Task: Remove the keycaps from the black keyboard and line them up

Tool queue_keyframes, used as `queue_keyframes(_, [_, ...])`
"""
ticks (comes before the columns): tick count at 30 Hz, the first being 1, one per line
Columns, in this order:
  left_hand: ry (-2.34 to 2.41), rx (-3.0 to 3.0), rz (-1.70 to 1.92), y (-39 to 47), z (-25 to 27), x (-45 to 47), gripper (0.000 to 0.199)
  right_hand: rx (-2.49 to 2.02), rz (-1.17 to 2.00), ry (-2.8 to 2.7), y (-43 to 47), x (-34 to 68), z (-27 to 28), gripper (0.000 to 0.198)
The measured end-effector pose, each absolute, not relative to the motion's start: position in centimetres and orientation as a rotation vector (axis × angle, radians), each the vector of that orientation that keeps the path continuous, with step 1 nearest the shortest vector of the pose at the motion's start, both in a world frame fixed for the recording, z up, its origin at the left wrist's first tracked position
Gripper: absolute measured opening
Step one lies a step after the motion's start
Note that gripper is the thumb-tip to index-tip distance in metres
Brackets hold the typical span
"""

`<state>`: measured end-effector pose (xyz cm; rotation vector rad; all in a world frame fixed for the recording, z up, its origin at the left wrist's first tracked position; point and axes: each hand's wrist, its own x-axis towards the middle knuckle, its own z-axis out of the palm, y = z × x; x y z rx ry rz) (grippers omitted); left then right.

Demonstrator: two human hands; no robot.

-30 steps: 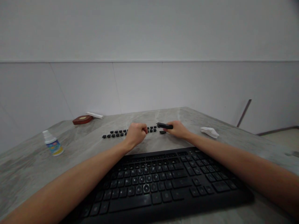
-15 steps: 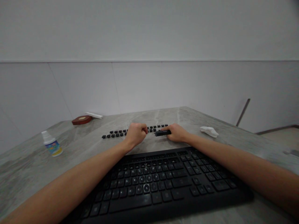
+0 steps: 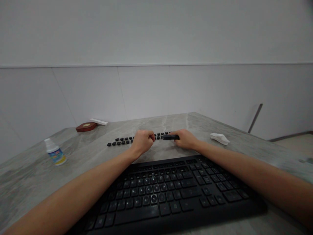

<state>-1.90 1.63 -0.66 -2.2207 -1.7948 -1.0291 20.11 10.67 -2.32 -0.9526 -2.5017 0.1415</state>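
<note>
My left hand point(image 3: 144, 141) is closed beyond the keyboard's back edge, over the middle of two rows of loose black keycaps point(image 3: 123, 142). Its fingers curl inward, and whatever they hold is hidden. In my right hand point(image 3: 186, 139) is a short black stick-like tool point(image 3: 170, 137), its free end pointing left toward my left hand; its exact kind is unclear. The right fingers are beside the right end of the keycap rows. Beneath my forearms lies a black keyboard point(image 3: 137, 213), with several upper-row keys lacking their caps.
A white spray bottle point(image 3: 55, 152) with a blue and yellow label stands at the left. Farther back are a reddish-brown box point(image 3: 86, 126) and a white strip point(image 3: 98, 122). Crumpled white tissue point(image 3: 219, 138) lies right of my right hand. A wall rises behind the grey table point(image 3: 195, 122).
The black tool in my right hand has risen slightly and swung a little, now over the keycaps at the right end. My left hand stays almost still.
</note>
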Motion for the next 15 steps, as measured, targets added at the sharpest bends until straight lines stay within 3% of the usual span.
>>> queue_keyframes(5, [-1.793,-2.223,-1.019,1.67,-0.63,-1.91,0.032,-0.919,0.227,-2.332,10.67,20.03,-1.94,0.034])
queue_keyframes(15, [-1.781,-2.226,-1.028,1.71,-0.7,-1.95,0.032,-0.727,0.477,-2.422,10.81,19.96,-2.16,0.056])
